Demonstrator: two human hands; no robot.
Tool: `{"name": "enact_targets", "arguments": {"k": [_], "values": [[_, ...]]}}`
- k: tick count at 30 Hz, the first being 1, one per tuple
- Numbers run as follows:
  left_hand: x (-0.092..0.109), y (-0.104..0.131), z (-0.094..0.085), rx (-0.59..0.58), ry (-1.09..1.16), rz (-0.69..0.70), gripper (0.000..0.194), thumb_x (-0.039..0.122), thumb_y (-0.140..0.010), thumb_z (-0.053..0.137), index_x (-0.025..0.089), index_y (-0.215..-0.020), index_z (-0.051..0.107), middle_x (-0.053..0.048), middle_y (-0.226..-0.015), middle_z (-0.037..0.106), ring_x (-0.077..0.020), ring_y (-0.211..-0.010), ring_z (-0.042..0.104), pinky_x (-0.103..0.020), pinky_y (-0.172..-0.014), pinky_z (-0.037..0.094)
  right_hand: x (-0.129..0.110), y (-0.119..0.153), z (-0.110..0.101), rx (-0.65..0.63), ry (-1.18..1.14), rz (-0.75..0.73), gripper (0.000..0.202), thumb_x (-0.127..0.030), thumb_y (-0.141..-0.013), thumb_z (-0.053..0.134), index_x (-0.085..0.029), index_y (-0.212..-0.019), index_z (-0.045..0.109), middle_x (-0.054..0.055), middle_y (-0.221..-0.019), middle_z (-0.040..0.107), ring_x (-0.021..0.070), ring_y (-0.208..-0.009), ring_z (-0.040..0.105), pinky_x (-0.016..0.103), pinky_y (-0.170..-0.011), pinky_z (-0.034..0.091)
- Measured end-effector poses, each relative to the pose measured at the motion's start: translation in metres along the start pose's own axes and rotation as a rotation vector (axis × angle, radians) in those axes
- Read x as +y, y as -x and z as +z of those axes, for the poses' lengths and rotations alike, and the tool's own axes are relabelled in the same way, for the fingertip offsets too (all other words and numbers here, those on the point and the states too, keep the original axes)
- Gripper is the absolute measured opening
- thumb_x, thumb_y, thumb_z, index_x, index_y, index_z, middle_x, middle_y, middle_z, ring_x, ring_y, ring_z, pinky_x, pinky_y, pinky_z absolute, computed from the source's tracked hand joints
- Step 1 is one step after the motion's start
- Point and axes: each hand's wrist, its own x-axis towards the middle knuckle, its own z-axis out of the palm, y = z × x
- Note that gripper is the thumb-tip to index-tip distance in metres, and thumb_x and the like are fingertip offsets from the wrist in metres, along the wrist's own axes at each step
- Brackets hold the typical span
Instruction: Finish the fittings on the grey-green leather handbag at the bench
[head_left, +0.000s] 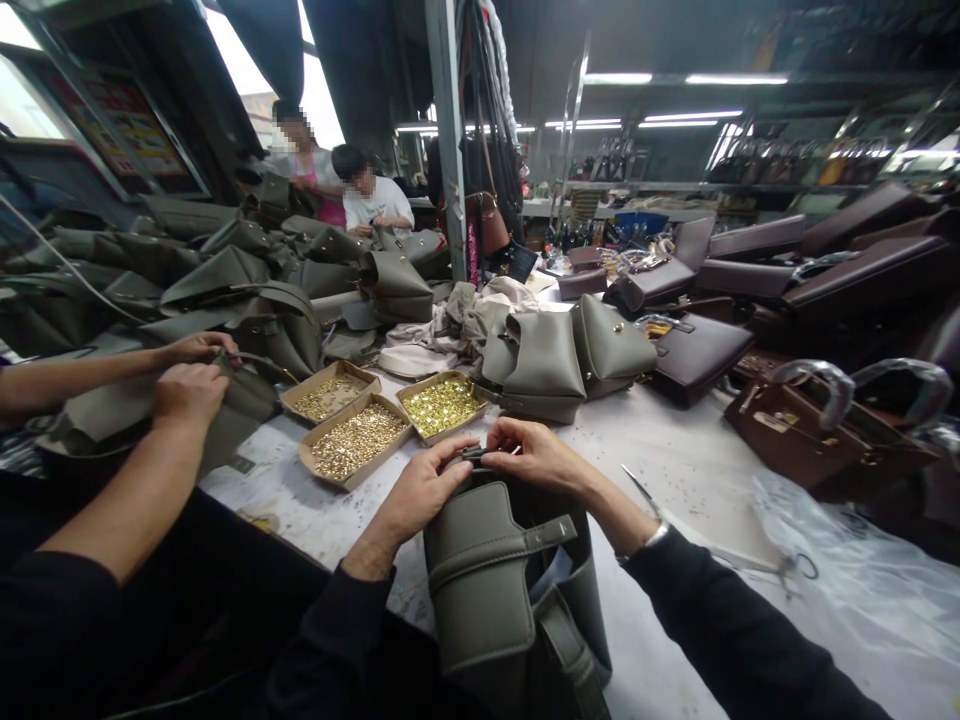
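Note:
A grey-green handbag (480,590) lies in front of me with its flap and stitched straps toward me. At its far edge, my left hand (420,495) pinches a small dark strap piece (474,454) between thumb and fingers. The fingertips of my right hand (536,458) close on the same piece from the other side. Whether a small metal part is between the fingers I cannot tell. Just beyond my left hand are cardboard trays of small gold-coloured metal pieces: one tray (306,458), another tray (424,436) and a third tray (285,398).
At left, a co-worker's hands (191,385) work on another grey-green bag (247,410). More such bags (544,365) stand beyond the trays. A brown handbag (795,440), clear plastic (847,570) and a thin pointed metal tool (640,487) lie to my right. Two people are farther back.

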Motion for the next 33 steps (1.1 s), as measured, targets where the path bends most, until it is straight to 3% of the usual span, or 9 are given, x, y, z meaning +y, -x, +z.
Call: {"name": "enact_targets", "arguments": {"k": [4, 10, 17, 22, 27, 33], "values": [[-0.004, 0.000, 0.001, 0.051, -0.056, 0.014, 0.042, 0.036, -0.087, 0.063, 0.017, -0.123, 0.071, -0.009, -0.129, 0.071, -0.0281, -0.123, 0.064, -0.041, -0.114, 0.043, -0.002, 0.003, 0.001, -0.010, 0.026, 0.018, 0.025, -0.037, -0.080, 0.075, -0.020, -0.092, 0.062, -0.002, -0.083, 0.063, 0.0154, -0.078, 0.057, 0.027, -0.071, 0.045], [-0.011, -0.002, 0.004, 0.124, -0.086, 0.032, 0.040, 0.033, -0.087, 0.061, 0.017, -0.121, 0.073, -0.008, -0.127, 0.073, -0.0279, -0.120, 0.065, -0.041, -0.114, 0.043, 0.004, 0.010, 0.008, -0.032, 0.218, -0.033, 0.038, -0.020, -0.072, 0.077, -0.025, -0.101, 0.051, -0.006, -0.085, 0.058, 0.0140, -0.073, 0.051, 0.024, -0.065, 0.038], [-0.006, 0.000, 0.005, 0.116, -0.085, 0.034, 0.040, 0.034, -0.087, 0.060, 0.018, -0.122, 0.073, -0.007, -0.126, 0.073, -0.0283, -0.118, 0.066, -0.041, -0.112, 0.046, 0.015, 0.007, 0.013, -0.041, 0.260, 0.002, 0.060, -0.016, -0.070, 0.076, -0.026, -0.122, 0.049, 0.003, -0.106, 0.068, 0.0200, -0.089, 0.063, 0.029, -0.076, 0.045], [-0.007, 0.001, 0.006, 0.114, -0.082, 0.027, 0.039, 0.032, -0.087, 0.060, 0.019, -0.122, 0.072, -0.006, -0.124, 0.074, -0.0270, -0.118, 0.066, -0.040, -0.112, 0.046, 0.012, 0.006, 0.013, -0.033, 0.334, 0.044, 0.051, -0.016, -0.074, 0.074, -0.027, -0.120, 0.054, 0.002, -0.102, 0.071, 0.0228, -0.093, 0.066, 0.030, -0.078, 0.045], [-0.009, 0.001, 0.007, 0.098, -0.031, 0.026, 0.040, 0.028, -0.083, 0.063, 0.018, -0.121, 0.072, -0.006, -0.124, 0.074, -0.0262, -0.116, 0.068, -0.038, -0.111, 0.047, 0.009, 0.006, 0.014, -0.012, 0.308, 0.044, 0.046, -0.008, -0.075, 0.067, -0.027, -0.115, 0.057, -0.002, -0.095, 0.072, 0.0202, -0.088, 0.067, 0.027, -0.076, 0.044], [-0.001, 0.002, 0.007, 0.110, -0.046, 0.041, 0.041, 0.025, -0.077, 0.068, 0.017, -0.117, 0.072, -0.006, -0.114, 0.076, -0.0252, -0.110, 0.069, -0.036, -0.104, 0.051, 0.006, 0.007, 0.017, 0.040, 0.262, 0.015, 0.040, -0.009, -0.075, 0.067, -0.027, -0.111, 0.062, -0.003, -0.090, 0.071, 0.0180, -0.083, 0.065, 0.026, -0.073, 0.044]]}}
